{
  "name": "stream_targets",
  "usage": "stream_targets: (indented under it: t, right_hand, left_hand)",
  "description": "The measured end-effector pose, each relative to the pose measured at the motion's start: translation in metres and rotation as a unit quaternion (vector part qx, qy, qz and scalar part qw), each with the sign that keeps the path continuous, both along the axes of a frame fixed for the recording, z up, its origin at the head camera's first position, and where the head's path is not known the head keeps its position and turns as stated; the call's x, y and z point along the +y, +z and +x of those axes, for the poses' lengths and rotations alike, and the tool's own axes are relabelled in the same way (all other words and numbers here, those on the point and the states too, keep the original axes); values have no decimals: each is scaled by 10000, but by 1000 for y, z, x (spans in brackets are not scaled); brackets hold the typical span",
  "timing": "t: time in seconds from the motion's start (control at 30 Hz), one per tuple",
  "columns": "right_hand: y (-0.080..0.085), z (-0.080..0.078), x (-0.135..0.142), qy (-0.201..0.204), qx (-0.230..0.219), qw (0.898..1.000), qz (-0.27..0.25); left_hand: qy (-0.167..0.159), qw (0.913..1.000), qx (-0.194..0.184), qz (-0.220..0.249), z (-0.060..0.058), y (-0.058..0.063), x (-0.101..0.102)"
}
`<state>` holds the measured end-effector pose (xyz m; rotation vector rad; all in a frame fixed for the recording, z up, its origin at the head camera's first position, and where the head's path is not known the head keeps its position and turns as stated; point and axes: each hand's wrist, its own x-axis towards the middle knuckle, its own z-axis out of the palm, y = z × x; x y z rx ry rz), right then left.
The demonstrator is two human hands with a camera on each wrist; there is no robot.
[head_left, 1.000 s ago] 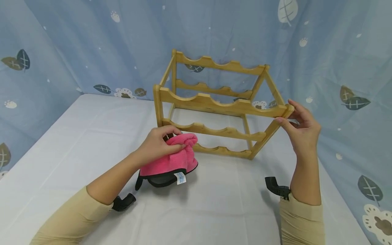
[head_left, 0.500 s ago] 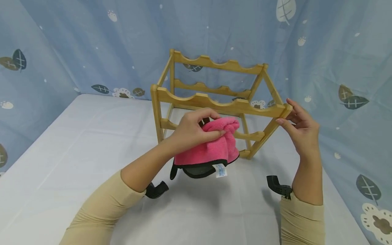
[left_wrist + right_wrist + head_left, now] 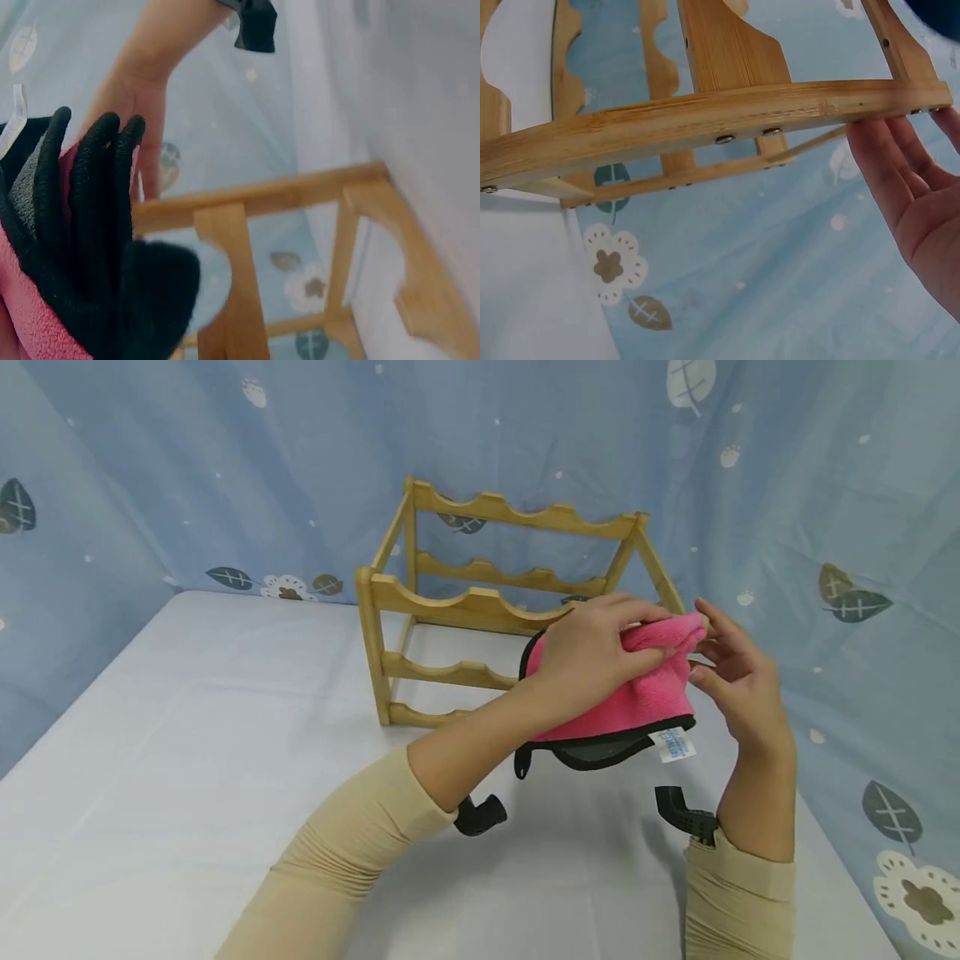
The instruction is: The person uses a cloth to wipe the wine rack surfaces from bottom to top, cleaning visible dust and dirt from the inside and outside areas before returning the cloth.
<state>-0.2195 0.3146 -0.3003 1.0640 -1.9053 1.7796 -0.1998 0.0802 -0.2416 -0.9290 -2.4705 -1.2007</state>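
Observation:
My left hand point(image 3: 588, 652) pinches a bunched pink cloth point(image 3: 648, 693) with black edging, a grey underside and a white label. The cloth is against the upper right front corner of a wooden wine rack point(image 3: 442, 602) with scalloped rails, hiding that corner and part of the front. At this corner my right hand point(image 3: 742, 689) holds the rack's front post between thumb and fingers. In the right wrist view, fingertips of the right hand point(image 3: 922, 195) touch the end of the post point(image 3: 795, 101). The left wrist view has the cloth's black edging point(image 3: 82, 202) close up beside the rack point(image 3: 240, 262).
The rack stands on a white-covered table point(image 3: 187, 760), towards its back. Blue curtain point(image 3: 300, 460) with leaf and flower prints hangs behind and on both sides. A black angled mount point(image 3: 480, 816) sits at the left wrist and another mount point(image 3: 684, 814) at the right.
My left hand has carried the pink cloth rightward and up, from the rack's lower left front to its upper right corner. The right hand stays at the post. The head view has shifted slightly.

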Motion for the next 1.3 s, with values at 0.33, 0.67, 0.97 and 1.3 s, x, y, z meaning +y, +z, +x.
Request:
stream_targets:
  t: [0.33,0.67,0.97,1.3]
  right_hand:
    - [-3,-8,6,403,-115,9989,-232]
    - [-2,-6,3,-110,7,9999,-111]
    - [-1,-5,0,-337,46,9992,-203]
    - [-1,-5,-8,-217,125,9978,-614]
  left_hand:
    - [633,9863,1119,-1030,-8,-8,29]
    - [649,9773,1786,-932,-10,-39,38]
    - [655,9872,1212,-797,-10,-76,44]
    - [872,9818,1022,-1346,-10,-112,41]
